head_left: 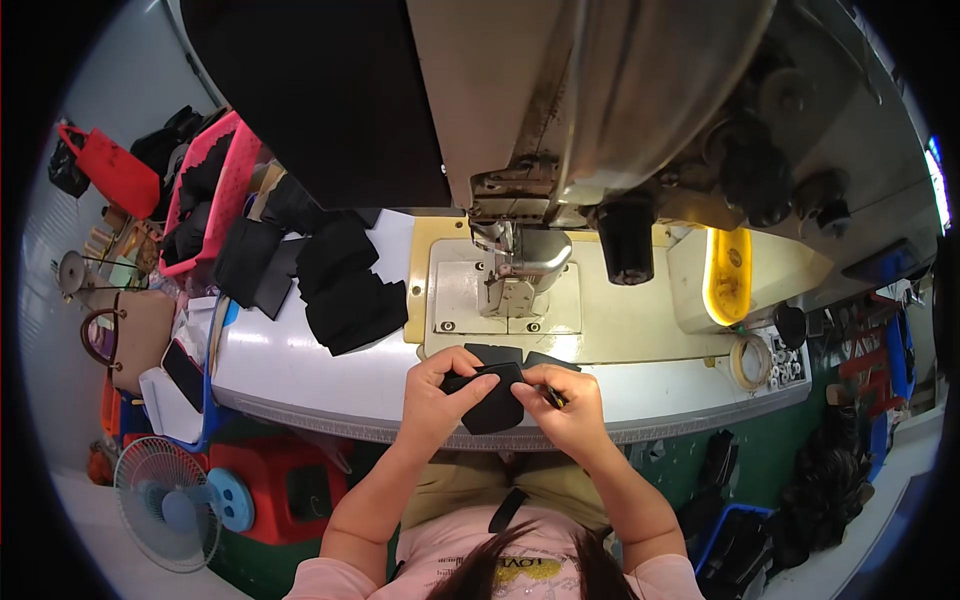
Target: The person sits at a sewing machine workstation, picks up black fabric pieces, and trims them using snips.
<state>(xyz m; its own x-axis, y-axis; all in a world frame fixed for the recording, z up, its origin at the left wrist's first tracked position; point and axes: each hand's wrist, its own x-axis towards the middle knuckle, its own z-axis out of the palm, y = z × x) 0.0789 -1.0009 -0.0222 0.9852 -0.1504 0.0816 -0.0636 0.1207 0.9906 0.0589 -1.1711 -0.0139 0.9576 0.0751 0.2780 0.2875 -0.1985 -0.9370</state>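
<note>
My left hand (440, 395) is closed on a black fabric piece (492, 405), its thumb on top near the upper edge. The piece is held over the front edge of the sewing table. My right hand (568, 410) pinches the same piece at its right side. A small black and yellow tool (553, 396), perhaps thread snips, is tucked in my right hand, mostly hidden by the fingers. Just beyond my hands, more black fabric (552, 361) lies flat on the table. The sewing machine's needle and presser foot area (515, 290) is directly ahead, apart from my hands.
Black fabric pieces (352, 295) are heaped left of the machine bed. A pink basket (230, 190) of dark fabric stands further left. A yellow tray (729, 280) and tape roll (749, 360) sit at right. A fan (170, 505) and red stool (270, 480) stand below left.
</note>
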